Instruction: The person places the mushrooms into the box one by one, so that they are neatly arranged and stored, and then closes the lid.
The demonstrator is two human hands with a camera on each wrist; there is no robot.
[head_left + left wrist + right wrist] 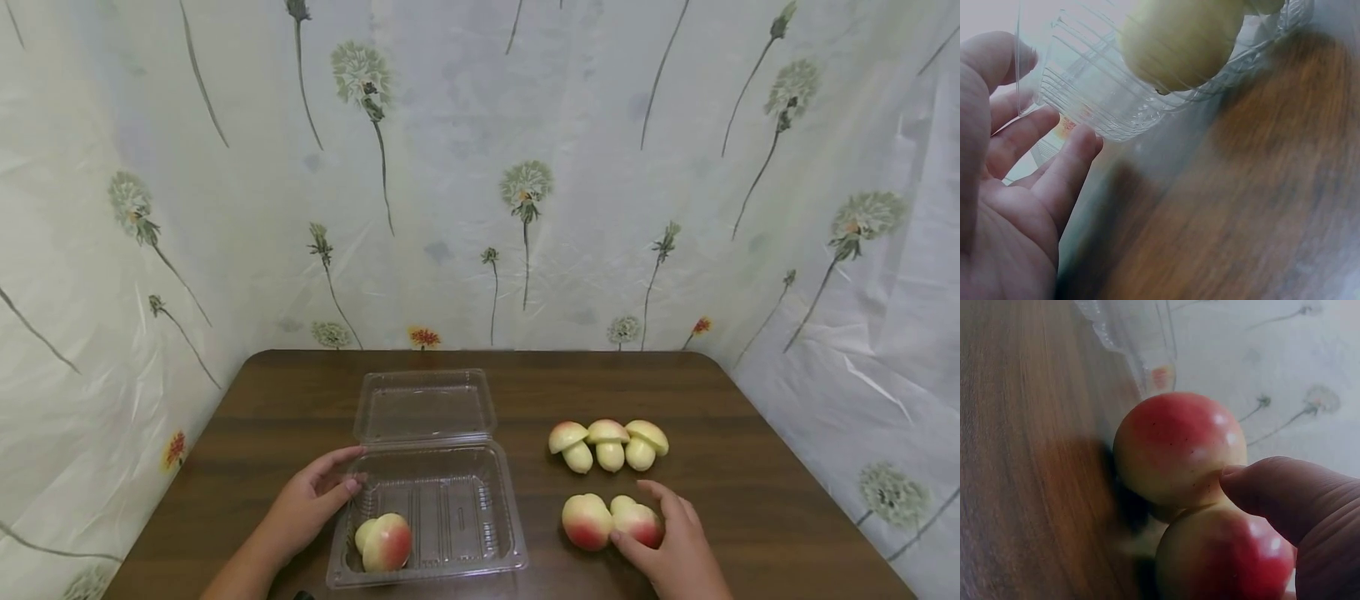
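My left hand (pixel 303 504) pinches the left rim of a clear plastic clamshell box (pixel 517 557), its thumb inside and its fingers outside. One red-and-cream toy mushroom (pixel 393 542) lies in the box's near left corner; its pale underside shows through the wall in the left wrist view. To the right of the box, my right hand (pixel 678 546) holds the right toy mushroom (pixel 636 523) of a near pair, thumb on the near side and fingers at the far side. The thumb tip also meets the left toy mushroom (pixel 1179 447) beside it. Both mushrooms rest on the table.
Three more toy mushrooms (pixel 609 433) lie in a row behind the pair, stems toward me. The box's lid (pixel 423 404) is folded back flat on the brown wooden table (pixel 757 508). A flower-printed curtain (pixel 450 167) hangs around the table's back and sides.
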